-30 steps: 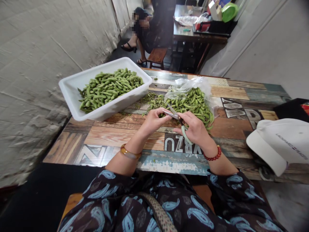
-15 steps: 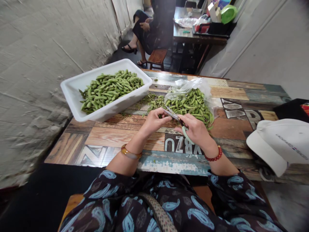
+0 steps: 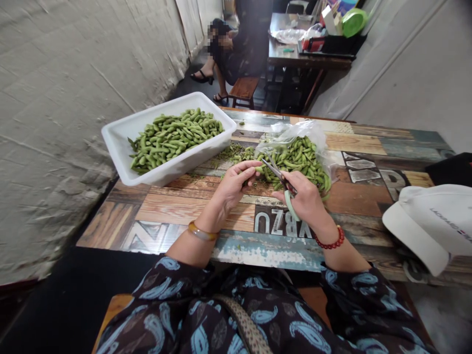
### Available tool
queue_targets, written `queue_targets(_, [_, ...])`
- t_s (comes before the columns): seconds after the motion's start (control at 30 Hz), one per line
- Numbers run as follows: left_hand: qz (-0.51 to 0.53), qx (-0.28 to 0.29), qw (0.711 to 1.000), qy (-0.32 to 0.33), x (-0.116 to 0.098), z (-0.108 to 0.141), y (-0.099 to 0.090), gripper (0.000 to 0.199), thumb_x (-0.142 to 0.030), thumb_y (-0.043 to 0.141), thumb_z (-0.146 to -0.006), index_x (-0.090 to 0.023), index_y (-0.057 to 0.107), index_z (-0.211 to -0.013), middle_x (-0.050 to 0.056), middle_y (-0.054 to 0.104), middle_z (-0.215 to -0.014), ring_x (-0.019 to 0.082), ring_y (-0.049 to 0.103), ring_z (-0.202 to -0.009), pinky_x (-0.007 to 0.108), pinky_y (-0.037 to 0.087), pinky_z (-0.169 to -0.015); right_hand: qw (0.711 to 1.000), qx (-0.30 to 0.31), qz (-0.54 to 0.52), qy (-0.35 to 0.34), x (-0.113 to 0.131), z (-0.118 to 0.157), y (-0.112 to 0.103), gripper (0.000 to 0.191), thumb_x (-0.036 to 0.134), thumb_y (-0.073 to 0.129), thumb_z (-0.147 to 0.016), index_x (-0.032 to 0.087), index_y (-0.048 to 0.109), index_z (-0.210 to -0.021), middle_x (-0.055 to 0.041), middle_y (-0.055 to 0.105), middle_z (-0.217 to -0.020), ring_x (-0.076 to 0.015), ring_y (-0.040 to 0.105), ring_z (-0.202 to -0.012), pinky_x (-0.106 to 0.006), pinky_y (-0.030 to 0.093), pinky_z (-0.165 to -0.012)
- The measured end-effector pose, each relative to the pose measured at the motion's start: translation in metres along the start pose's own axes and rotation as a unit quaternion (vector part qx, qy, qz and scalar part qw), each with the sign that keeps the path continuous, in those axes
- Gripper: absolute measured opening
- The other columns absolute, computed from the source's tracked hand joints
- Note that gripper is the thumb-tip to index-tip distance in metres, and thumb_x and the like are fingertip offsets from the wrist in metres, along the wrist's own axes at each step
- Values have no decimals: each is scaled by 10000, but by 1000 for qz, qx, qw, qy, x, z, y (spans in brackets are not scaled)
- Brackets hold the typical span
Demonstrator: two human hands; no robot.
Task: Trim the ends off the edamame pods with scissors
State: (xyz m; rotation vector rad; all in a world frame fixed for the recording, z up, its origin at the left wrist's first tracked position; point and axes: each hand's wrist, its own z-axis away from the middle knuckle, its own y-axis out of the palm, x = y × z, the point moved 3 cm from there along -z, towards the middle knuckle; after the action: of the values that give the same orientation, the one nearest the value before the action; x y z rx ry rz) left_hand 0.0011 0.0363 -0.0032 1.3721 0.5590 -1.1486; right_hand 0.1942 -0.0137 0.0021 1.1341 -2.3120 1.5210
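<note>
A white cap (image 3: 424, 221) lies at right; beyond, a wooden stool (image 3: 244, 88) stands near a back table (image 3: 278, 52).

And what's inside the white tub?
Green pods are heaped in the white tub. Only the outer pods show; whatever lies beneath them is covered and can't be seen.

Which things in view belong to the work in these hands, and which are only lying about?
Seem to belong:
scissors in the right hand
green pod in the left hand
white tub of pods
pod pile, clear bag
loose scraps

Seem just lying about:
white cap
bright green item on the farther table
</note>
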Motion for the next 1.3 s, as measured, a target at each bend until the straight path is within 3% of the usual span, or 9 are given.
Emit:
queue_targets(0.1, [6,-5,1000,-2,1,0,0,388,-342,860,-606,-147,727,-913,4,665,-719,30,406,-474,188,158,-420,1000,18,-4,1,2,0,1,495,411,684,-882,211,573,-1320,-107,650,-1079,-220,634,-773,-377,576,-720])
queue_targets(0.33, [31,11,999,-2,9,0,2,385,-345,901,-562,-155,690,-822,-35,596,-604,28,371,-436,185,147,-410,999,46,4,-18,9,0,3,536,397,702,-872,190,558,-1345,-123,648,-1097,-269,649,-933,-401,570,-803])
queue_targets(0.53, [53,47,997,8,13,-1,6,426,-374,914,-572,-136,639,-794,-21,612,-609,33,406,-467,165,252,-436,998,51,19,-25,12,0,3,529,370,698,-879,176,554,-1350,-120,645,-1074,-266,648,-926,-384,563,-797])
queue_targets(0.77, [15,104,994,6,13,4,14,399,-424,840,-702,-147,600,-857,-12,613,-652,41,415,-495,164,270,-463,999,37,20,-24,12,0,1,509,367,689,-888,169,564,-1341,-119,654,-1067,-268,654,-926,-383,560,-798])
queue_targets(1.0, [-82,161,983,27,14,10,20,363,-511,635,-886,-156,559,-888,-31,530,-661,47,371,-501,181,239,-463,999,36,14,-26,7,1,3,498,378,675,-898,198,558,-1348,-118,657,-1074,-260,653,-916,-377,565,-776])
queue_targets(1.3, [-99,161,981,46,13,8,18,359,-514,607,-902,-159,555,-903,-45,480,-632,55,321,-498,196,209,-467,998,42,16,-34,10,-1,-1,548,398,697,-877,198,544,-1364,-119,653,-1080,-275,651,-948,-396,561,-817])
